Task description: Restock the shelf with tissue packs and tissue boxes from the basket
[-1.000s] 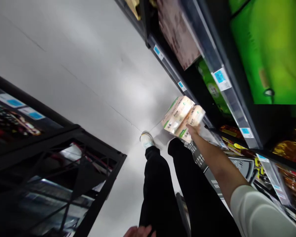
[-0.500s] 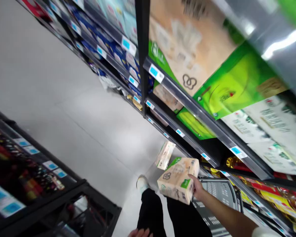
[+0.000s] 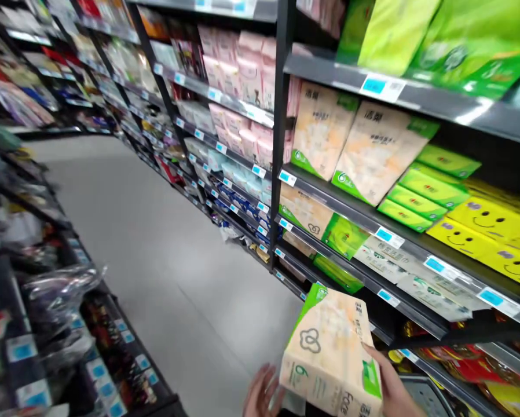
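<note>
My right hand (image 3: 392, 389) is grasping a soft beige plastic-wrapped tissue pack (image 3: 325, 347) at its right edge, and my left hand (image 3: 262, 392) stands open just beside its other side. I think the pack is light and squashy, so the best hold is gently on both sides.

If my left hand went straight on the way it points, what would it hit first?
Probably the tissue pack your right hand holds, just beside your left hand; depth is unclear.

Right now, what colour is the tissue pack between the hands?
Tissue pack: pale peach, green corners; head view.
</note>
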`<action>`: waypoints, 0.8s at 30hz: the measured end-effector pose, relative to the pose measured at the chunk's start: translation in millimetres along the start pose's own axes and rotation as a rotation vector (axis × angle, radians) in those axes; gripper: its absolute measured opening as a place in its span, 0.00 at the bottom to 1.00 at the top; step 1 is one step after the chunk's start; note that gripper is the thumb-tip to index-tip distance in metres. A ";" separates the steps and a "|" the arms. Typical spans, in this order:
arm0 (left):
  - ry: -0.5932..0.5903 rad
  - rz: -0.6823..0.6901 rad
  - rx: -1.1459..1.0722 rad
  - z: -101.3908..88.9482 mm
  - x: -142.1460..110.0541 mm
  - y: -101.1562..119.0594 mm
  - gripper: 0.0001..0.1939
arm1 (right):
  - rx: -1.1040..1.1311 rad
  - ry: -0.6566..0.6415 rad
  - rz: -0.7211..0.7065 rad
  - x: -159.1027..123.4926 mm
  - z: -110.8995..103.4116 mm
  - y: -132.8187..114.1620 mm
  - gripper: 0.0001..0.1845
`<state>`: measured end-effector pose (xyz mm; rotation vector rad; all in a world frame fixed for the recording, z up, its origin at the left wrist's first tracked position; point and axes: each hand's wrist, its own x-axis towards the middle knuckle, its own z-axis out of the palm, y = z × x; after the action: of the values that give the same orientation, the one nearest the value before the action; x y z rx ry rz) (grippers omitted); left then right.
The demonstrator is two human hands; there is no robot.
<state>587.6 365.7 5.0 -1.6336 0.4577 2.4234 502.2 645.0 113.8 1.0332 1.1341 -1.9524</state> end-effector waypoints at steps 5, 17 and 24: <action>-0.411 0.001 0.050 56.0 -42.3 11.7 0.22 | -0.109 -0.032 -0.246 -46.3 21.5 -23.0 0.29; -0.678 -0.193 0.288 135.8 -104.1 7.0 0.29 | -0.467 -0.114 -0.802 -142.6 46.4 -85.4 0.44; -0.700 -0.121 0.162 160.1 -123.9 2.6 0.22 | -0.698 -0.024 -0.911 -188.6 53.2 -106.6 0.59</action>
<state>494.5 422.1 175.7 -0.6506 0.3980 2.5663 488.9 668.2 335.2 0.0867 2.3094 -1.8654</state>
